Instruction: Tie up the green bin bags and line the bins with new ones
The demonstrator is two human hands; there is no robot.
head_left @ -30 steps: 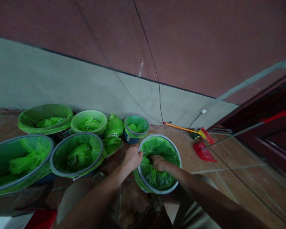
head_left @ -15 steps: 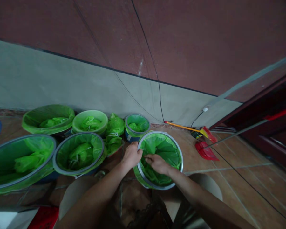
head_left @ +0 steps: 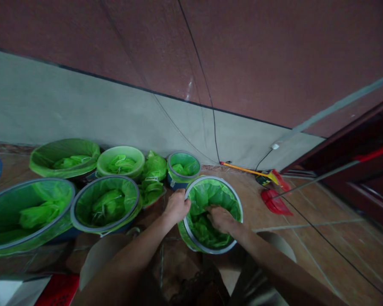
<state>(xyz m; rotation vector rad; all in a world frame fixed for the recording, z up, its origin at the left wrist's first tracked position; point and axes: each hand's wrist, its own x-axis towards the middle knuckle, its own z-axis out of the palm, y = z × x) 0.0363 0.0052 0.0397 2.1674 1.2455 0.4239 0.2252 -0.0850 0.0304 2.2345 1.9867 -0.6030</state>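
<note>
Clamping the left rim of the bucket [head_left: 241,209] on the floor, the left hand [head_left: 176,207] is clenched there, while the right hand [head_left: 221,218] lies inside the bucket, fingers sunk in the liner [head_left: 206,231], its grip impossible to tell.

We find no text, label, brand or number we can read; the red sheet [head_left: 59,290] at lower left is too blurred

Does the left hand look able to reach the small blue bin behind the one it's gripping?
Probably yes: the small blue bin sits just beyond the left hand, nothing between them, though that hand must first release the rim of the near bin.
</note>
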